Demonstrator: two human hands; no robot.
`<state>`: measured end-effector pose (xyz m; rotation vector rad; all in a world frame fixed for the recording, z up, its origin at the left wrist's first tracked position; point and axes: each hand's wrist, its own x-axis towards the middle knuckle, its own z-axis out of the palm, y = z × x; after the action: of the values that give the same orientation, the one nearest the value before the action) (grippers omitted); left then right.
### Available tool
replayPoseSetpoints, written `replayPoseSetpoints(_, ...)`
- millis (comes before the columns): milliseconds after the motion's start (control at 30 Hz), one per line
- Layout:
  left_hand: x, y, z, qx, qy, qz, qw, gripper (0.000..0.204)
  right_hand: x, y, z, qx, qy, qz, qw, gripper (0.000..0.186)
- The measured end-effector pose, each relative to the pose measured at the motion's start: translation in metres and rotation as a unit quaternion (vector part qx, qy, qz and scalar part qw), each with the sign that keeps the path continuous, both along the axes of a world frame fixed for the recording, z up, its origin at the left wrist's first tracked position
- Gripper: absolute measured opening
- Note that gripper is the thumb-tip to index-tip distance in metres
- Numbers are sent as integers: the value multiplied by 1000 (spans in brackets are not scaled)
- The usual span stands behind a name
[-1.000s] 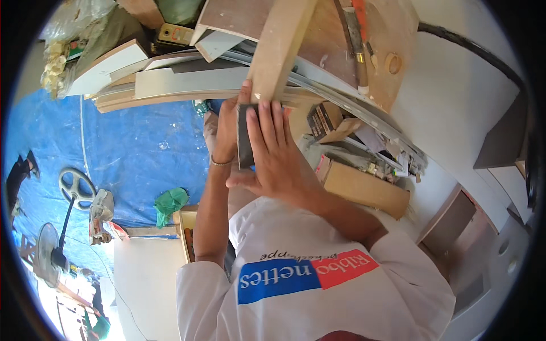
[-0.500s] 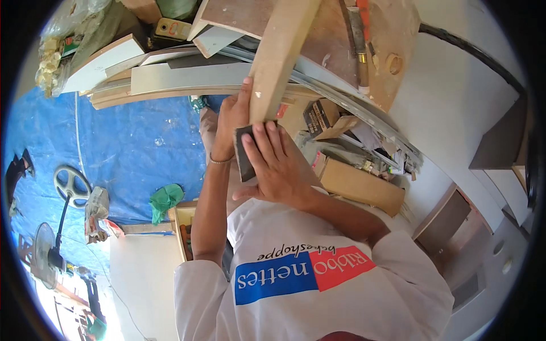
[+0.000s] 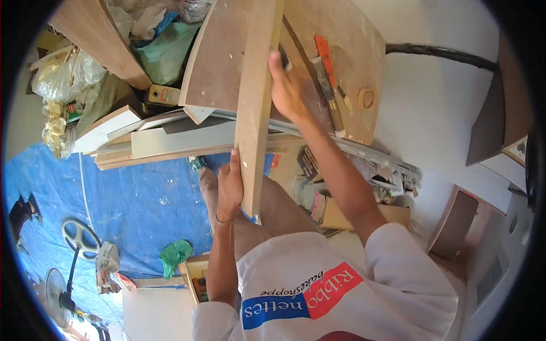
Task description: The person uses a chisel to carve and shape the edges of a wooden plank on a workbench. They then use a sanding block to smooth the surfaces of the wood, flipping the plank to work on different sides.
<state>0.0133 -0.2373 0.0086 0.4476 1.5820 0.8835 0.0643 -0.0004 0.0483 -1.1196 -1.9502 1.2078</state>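
A long pale wooden board point(image 3: 254, 113) runs from the top of the view down toward my lap, its near end above my thighs. My left hand point(image 3: 230, 184) grips its left edge near that end, thumb up along the side and the other fingers mostly hidden. Farther up, my right hand point(image 3: 289, 91) is closed against the board's right side, thumb pointing up. A dark sanding pad point(image 3: 285, 57) shows partly beside that thumb, held by fingers that are out of sight.
Beyond the board is a worktable point(image 3: 355, 74) with a chisel-like tool point(image 3: 329, 94), an orange tool point(image 3: 324, 54) and a tape roll point(image 3: 366, 98). Stacked panels point(image 3: 182, 142) lie at left, over a blue tarp point(image 3: 136, 193). A cardboard box point(image 3: 392, 215) sits at right. A fan point(image 3: 56, 292) stands lower left.
My right hand has moved from the board's near end up along its right side with the sanding pad. The board's near end has come lower, and my left hand has shifted down with it.
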Motion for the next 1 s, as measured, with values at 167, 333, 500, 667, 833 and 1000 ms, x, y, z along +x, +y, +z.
replayPoseSetpoints(167,1,-1,5,-19,-43,58,997,76,-20,60,30,-169,-19,-167,971,61)
replayPoseSetpoints(333,16,-8,13,15,53,60,997,70,-27,160,16,-150,-66,-195,967,33)
replayPoseSetpoints(500,20,-22,1,6,126,48,991,56,-13,138,22,-229,117,-179,950,40)
replayPoseSetpoints(667,0,-61,-33,76,127,-22,989,51,22,39,119,-281,316,-185,887,53)
replayPoseSetpoints(833,-50,-55,73,248,174,-30,952,83,70,-46,189,-261,414,-10,872,58)
replayPoseSetpoints(1000,-28,5,264,506,43,68,859,111,111,-108,203,-274,407,146,859,53)
